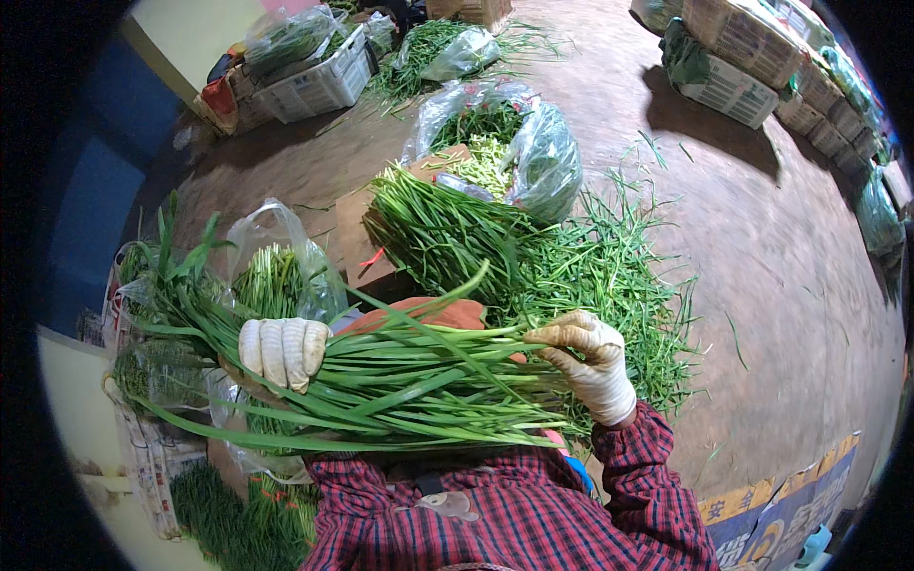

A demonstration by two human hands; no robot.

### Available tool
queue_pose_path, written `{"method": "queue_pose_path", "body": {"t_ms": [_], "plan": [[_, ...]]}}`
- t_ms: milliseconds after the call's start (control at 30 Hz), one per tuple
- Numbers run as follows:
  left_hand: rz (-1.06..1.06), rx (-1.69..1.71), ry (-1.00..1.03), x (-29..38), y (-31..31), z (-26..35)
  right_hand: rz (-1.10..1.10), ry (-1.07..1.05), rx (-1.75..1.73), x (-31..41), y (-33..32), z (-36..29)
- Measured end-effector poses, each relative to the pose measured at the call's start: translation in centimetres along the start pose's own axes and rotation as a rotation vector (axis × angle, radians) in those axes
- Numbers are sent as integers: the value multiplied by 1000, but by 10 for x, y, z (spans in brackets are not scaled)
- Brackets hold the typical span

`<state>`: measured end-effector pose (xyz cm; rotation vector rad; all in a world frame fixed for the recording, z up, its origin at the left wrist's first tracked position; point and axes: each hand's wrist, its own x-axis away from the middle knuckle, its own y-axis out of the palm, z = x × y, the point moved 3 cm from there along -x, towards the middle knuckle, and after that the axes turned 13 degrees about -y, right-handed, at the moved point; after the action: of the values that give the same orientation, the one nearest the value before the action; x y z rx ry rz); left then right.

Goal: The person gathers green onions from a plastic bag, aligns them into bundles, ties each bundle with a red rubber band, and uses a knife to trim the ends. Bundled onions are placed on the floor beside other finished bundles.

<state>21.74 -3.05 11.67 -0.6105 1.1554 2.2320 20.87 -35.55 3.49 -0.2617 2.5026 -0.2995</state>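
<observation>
My left hand (283, 353), in a ribbed off-white glove, is closed around a thick bunch of long, flat green leaves (414, 389) that look like garlic chives. The bunch lies crosswise in front of my chest, pale stem ends to the right and leafy tops to the left. At its right end, my gloved right hand (591, 364) pinches the pale end of a stalk (510, 332) between thumb and fingers. Beyond the bunch, a big pile of chives (457, 243) rests partly on a cardboard sheet (360, 221).
Loose leaves (614, 292) cover the floor to the right. Ahead, an open plastic bag (550, 164) holds cut pale stem pieces (485, 160). Another bag (321, 275) with upright stalks stands left. Tied bundles (271, 514) lie lower left. Crates (728, 89) are stacked at far right.
</observation>
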Motion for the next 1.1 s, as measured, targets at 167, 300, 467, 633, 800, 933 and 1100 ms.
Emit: {"method": "queue_pose_path", "body": {"t_ms": [167, 300, 467, 633, 800, 933, 1100], "plan": [[44, -42, -13, 8, -8, 8, 546, 449, -369, 45, -33, 67], [114, 43, 76, 3, -11, 11, 248, 907, -321, 83, -26, 80], [272, -187, -148, -14, -1, -8, -114, 474, -610, 74, 35, 32], [776, -438, -326, 2, -9, -2, 30, 508, -680, 31, 38, 30], [971, -388, -198, -2, -42, 25, 202, 678, -592, 42, 4, 28], [1172, -396, -95, 2, -54, 38, 427, 682, -498, 66, -40, 59], [1211, -485, -35, 2, -47, 34, 409, 539, -131, 45, -25, 68]]}}
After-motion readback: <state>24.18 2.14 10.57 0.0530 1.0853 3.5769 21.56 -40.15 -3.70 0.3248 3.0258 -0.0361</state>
